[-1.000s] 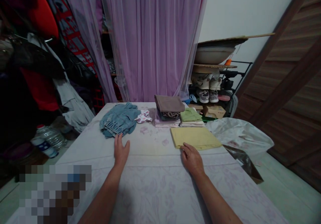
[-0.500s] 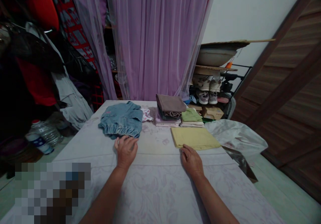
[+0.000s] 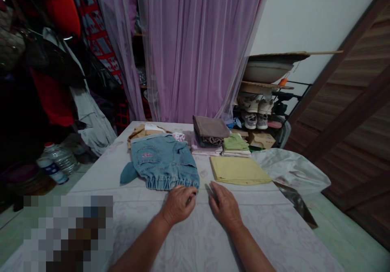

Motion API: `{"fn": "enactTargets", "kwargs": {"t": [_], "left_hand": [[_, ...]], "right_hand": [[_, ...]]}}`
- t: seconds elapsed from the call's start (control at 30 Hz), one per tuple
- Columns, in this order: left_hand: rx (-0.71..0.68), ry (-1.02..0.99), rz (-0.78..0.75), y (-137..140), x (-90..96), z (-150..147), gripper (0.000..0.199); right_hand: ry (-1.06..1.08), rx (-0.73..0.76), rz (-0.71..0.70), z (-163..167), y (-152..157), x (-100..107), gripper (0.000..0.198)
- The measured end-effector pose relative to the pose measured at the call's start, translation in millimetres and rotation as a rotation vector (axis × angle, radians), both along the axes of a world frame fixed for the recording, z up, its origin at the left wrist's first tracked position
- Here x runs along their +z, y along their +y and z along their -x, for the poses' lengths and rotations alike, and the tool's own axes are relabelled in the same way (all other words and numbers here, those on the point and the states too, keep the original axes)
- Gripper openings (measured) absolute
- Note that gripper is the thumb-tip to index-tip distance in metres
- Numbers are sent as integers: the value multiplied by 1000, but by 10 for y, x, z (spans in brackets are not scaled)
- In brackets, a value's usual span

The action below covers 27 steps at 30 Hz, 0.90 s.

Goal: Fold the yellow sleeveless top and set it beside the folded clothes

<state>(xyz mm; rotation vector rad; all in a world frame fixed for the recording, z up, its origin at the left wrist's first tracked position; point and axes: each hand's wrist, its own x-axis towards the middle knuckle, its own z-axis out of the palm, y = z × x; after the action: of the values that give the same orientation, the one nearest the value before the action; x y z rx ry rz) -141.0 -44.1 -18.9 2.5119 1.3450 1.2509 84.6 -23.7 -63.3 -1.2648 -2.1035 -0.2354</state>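
A blue denim garment with pockets, a pink embroidered mark and a gathered elastic edge lies spread on the bed. My left hand is closed on the right end of that gathered edge, fingers curled over the cloth. To its right, my right hand rests low over the sheet, fingers extended and holding nothing. Just beyond those fingertips is a flat folded yellow cloth. A teal flap sticks out from the denim's left side.
Behind stand folded stacks, one topped by brown cloth, another by green cloth. Tan and white clothing lies past the denim. A whitish plastic bag sits off the bed's right edge. Purple curtains hang behind.
The denim garment has been drawn right and toward me by my left hand, uncovering tan and white clothing behind it. My right hand has shifted slightly left, off the yellow cloth's edge.
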Motion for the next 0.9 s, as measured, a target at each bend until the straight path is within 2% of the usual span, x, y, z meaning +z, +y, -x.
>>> {"fn": "enactTargets", "kwargs": {"t": [0.17,0.3,0.37,0.5,0.6,0.7,0.77,0.83,0.9], "left_hand": [[237,-10,-28,85,60,356,31],[220,122,23,64,-62,547,41],[205,197,63,35,-142,555,51],[279,254,72,20,-230,550,66],[409,214,33,34,-230,600,67],[520,142,17,36,-197,650,63],[539,98,3,34,-144,665,60],[548,39,-32,33,-37,679,56],[593,-40,-71,34,157,712,53]], "right_hand": [[-10,75,5,102,-66,59,55],[-27,157,-16,319,3,47,60],[-21,176,-21,457,85,29,53],[145,210,-16,656,195,97,31],[345,230,-24,643,163,293,34],[511,170,23,498,93,522,33],[579,104,87,386,57,623,29],[623,68,147,315,23,671,28],[660,92,208,323,-31,697,28]]}}
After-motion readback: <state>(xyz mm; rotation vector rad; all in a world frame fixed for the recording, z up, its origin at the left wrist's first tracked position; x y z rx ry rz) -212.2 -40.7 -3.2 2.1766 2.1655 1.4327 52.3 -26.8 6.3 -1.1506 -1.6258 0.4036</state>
